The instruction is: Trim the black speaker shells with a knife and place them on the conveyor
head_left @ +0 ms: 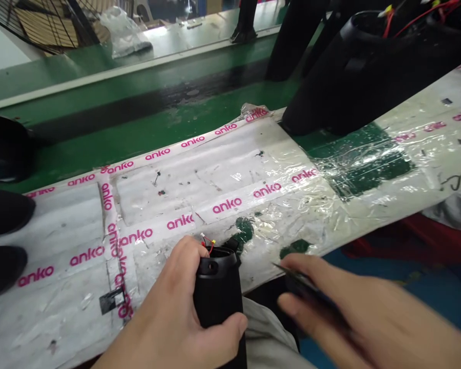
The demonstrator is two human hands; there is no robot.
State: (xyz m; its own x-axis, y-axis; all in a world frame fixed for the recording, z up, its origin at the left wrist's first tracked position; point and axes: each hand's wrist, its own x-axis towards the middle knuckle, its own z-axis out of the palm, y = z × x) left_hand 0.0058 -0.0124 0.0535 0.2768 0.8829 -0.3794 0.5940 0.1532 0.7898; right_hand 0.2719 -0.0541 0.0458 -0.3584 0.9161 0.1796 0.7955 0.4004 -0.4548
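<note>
Housing [218,297] upright, mouth up | left grip [176,312] wraps it | right grip [361,318] pinches dark strip [303,286]

Cool, bright light comes from overhead and the far side, throwing white glare off the crinkled clear tape [341,200] and a pale sheen along the far green belt [100,56]. My right hand [369,318] and the thin dark piece [311,289] in it are smeared by motion blur, while my left hand [176,312] and its black tube [217,292] stay fairly sharp. The black housings [369,77] at upper right sink into detailless shadow, and straight edges bow near the corners.
</note>
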